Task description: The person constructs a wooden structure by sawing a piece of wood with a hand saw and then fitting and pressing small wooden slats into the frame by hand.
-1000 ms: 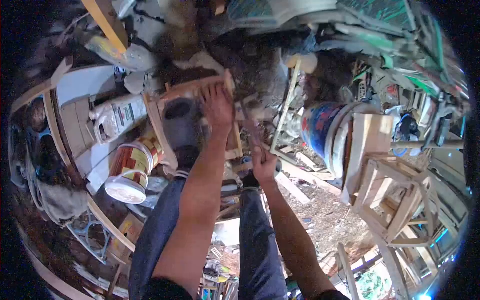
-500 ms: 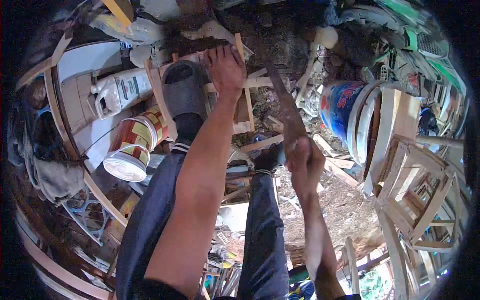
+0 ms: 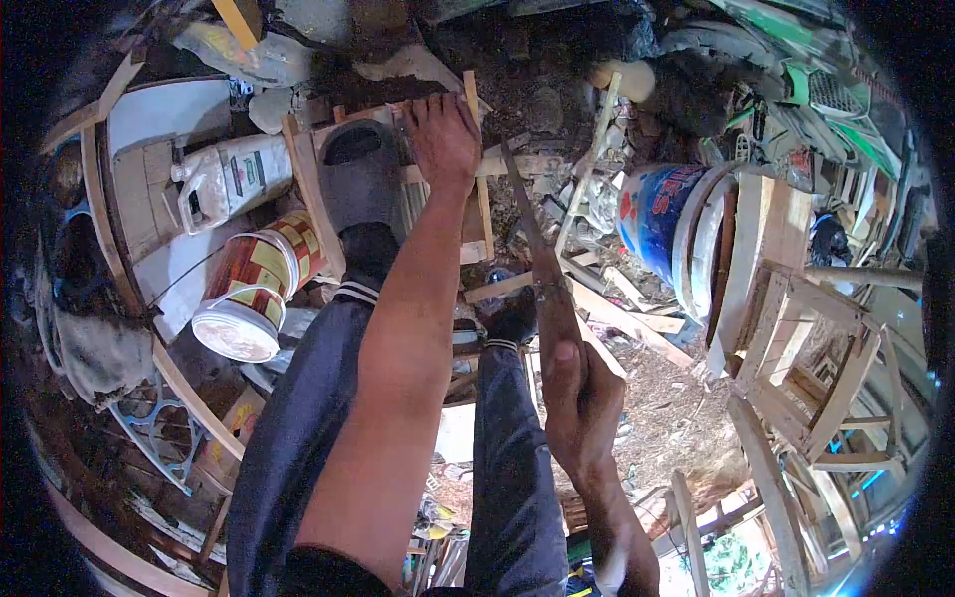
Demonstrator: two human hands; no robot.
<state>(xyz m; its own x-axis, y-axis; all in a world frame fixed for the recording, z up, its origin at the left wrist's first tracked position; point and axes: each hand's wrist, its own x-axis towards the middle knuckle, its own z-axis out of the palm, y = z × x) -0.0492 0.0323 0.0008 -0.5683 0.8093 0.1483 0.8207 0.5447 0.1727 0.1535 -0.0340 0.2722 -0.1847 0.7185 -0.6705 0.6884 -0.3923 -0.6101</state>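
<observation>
My right hand (image 3: 580, 403) is closed round the handle of a handsaw (image 3: 537, 239), whose long dark blade points away from me. The blade tip reaches beside a small wooden frame of slats (image 3: 484, 214) on the ground. My left hand (image 3: 441, 139) rests on the far part of that frame, its fingers stretched out. Beside this hand, my left foot in a dark grey slipper (image 3: 363, 184) presses on the frame. Whether the saw teeth touch wood cannot be made out.
On the left stand a white jug (image 3: 234, 179) and a wood-patterned bucket (image 3: 261, 289). To the right are a blue bucket (image 3: 657, 219) and a wooden frame structure (image 3: 811, 363). Offcuts (image 3: 637, 323) and sawdust litter the ground.
My right hand has drawn the saw back toward my body, and its tip has come nearer. My left hand and foot stay on the wooden frame. The view has shifted slightly.
</observation>
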